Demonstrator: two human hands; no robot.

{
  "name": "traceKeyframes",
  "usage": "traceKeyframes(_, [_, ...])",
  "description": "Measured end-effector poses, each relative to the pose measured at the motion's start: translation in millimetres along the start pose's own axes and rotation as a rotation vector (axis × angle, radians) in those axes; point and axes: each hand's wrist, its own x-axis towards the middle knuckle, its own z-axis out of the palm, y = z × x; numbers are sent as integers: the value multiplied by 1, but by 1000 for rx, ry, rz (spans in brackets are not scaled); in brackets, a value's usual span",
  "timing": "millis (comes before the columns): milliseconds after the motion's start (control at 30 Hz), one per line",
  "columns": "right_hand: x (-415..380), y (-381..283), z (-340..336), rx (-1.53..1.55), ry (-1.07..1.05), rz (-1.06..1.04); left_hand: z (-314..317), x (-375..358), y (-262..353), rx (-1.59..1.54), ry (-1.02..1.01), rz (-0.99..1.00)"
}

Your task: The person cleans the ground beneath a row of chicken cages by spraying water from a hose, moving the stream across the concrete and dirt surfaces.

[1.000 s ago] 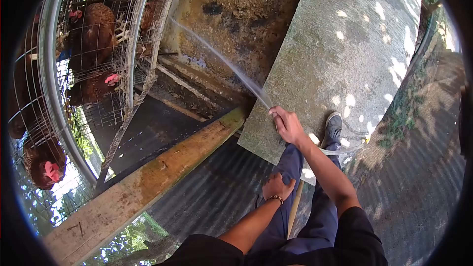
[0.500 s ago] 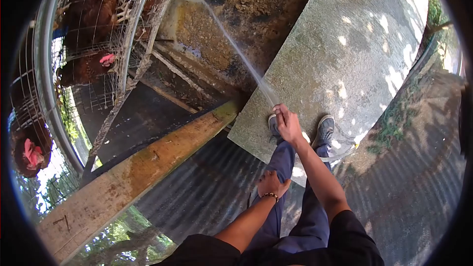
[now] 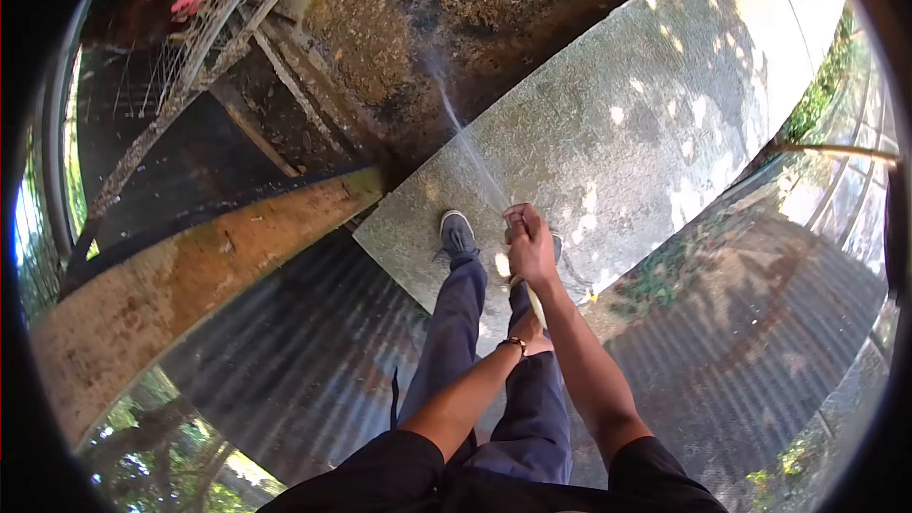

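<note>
My right hand (image 3: 532,242) is closed around the end of a hose (image 3: 536,304), with the thumb side facing forward. From its tip a jet of water (image 3: 465,138) crosses the concrete slab and lands on the dirty, wet floor (image 3: 380,57) beyond. The pale hose runs back from this hand toward my left hand (image 3: 534,332), which is closed around it near my thigh. Part of the left hand's fingers is hidden. A beaded bracelet (image 3: 514,343) sits on the left wrist.
I stand on a concrete slab (image 3: 589,123). A wooden plank (image 3: 199,266) and wire cages (image 3: 204,47) are at left, with a hen's red comb (image 3: 187,4) visible. Corrugated sheets (image 3: 323,351) lie below. A thin pole (image 3: 836,149) juts in at right.
My view has shifted, and most of the hens have left it. My left foot has moved forward. The jet looks shorter and lands farther right on the dirty floor; more hose shows between my hands.
</note>
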Motion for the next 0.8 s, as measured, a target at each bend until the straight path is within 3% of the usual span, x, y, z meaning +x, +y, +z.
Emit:
traceKeyframes(67, [1,-10,13,27,-58,-14,58,14,8,-120,73,-63])
traceKeyframes(100, [1,-19,19,2,-93,-6,86,24,-6,-463,49,-113])
traceKeyframes(133, [2,-31,24,-19,-129,1,81,32,-3,-802,24,-157])
traceKeyframes(267, [16,-57,49,-165,-129,-31,-1,13,58,-1237,328,-400])
traceKeyframes(333, [24,-72,60,-236,-104,-36,-44,-18,79,-1307,460,-456])
traceKeyframes(433, [40,-65,79,-320,-73,-181,-93,-73,90,-1098,551,-611])
traceKeyframes(567, [60,-44,121,-156,-45,-66,-158,-145,71,-841,642,-451])
traceKeyframes(633, [62,-41,140,-78,-21,-4,-202,-182,68,-598,585,-663])
traceKeyframes(733, [37,-74,155,167,-39,328,-283,-234,69,-269,568,-541])
traceKeyframes(800, [21,-88,165,376,-45,406,-334,-261,80,-127,508,-551])
